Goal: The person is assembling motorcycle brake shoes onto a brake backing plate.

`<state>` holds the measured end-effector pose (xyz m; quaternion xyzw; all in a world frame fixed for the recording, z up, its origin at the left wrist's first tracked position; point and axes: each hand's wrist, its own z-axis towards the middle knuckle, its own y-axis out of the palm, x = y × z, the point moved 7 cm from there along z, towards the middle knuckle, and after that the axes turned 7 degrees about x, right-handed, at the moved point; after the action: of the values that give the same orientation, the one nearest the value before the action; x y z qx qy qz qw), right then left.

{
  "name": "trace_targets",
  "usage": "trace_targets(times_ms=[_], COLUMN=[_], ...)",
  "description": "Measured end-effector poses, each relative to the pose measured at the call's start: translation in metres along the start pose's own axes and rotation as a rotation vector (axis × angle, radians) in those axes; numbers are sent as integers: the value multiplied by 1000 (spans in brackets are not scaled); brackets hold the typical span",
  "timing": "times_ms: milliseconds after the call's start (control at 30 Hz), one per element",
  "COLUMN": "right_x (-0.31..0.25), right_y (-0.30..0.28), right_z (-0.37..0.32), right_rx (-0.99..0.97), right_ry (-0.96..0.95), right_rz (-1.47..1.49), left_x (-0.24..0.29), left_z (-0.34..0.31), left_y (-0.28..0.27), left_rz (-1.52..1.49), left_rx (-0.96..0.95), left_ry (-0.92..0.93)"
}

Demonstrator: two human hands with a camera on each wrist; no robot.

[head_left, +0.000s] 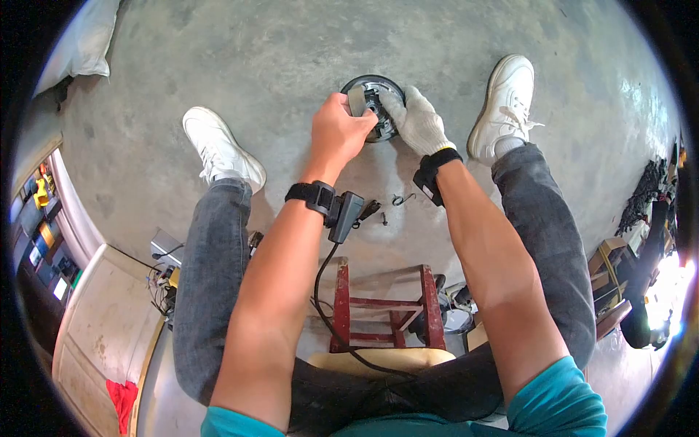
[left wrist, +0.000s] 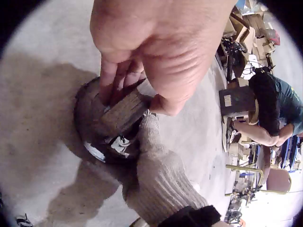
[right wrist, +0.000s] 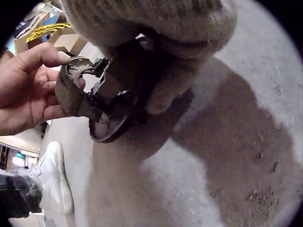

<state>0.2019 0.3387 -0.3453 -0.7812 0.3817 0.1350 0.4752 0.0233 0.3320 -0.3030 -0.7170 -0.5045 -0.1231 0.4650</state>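
A round drum-brake plate (head_left: pixel 383 134) with a dark rim is held up in front of me between both hands. On its left side a curved brake shoe (head_left: pixel 356 101) shows its grey-brown lining. My bare left hand (head_left: pixel 338 132) pinches this shoe between thumb and fingers; the lining (left wrist: pixel 124 112) lies under the thumb in the left wrist view. My right hand (head_left: pixel 421 125), in a knitted white glove, grips the plate's right side. In the right wrist view the shoe (right wrist: pixel 71 97) stands tilted out from the plate, which the glove partly hides.
Small metal parts lie on the concrete floor, a spring (head_left: pixel 398 199) and a short dark piece (head_left: pixel 384 218) among them. A red stool frame (head_left: pixel 341 306) stands nearer me. My white shoes (head_left: pixel 504 102) flank the work. Another person (left wrist: pixel 279 104) sits near boxes at the side.
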Motion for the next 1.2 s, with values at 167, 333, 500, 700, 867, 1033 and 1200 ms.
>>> trace_targets(times_ms=[167,333,500,700,867,1033,1200], right_x=[3,-5,-17,-73,-126,-173,-171], right_y=[5,-5,-26,-89,-154,-217,-243], right_z=[2,-1,-14,-43,-97,-192,-280], right_rx=[-107,-128,-105,-34,52,209,307], right_ry=[-23,-1,-14,-86,-147,-245,-206], right_rz=[61,49,57,38,138,320,264], left_x=[-9,-9,2,59,112,171,148], left_z=[0,0,-11,-45,-98,-189,-261], left_y=[3,0,-8,-48,-93,-155,-191], left_rz=[-3,-37,-114,-194,-411,-479,-343], left_rx=[-16,26,-52,-161,-147,-135,306], left_ry=[39,35,11,-14,126,312,537])
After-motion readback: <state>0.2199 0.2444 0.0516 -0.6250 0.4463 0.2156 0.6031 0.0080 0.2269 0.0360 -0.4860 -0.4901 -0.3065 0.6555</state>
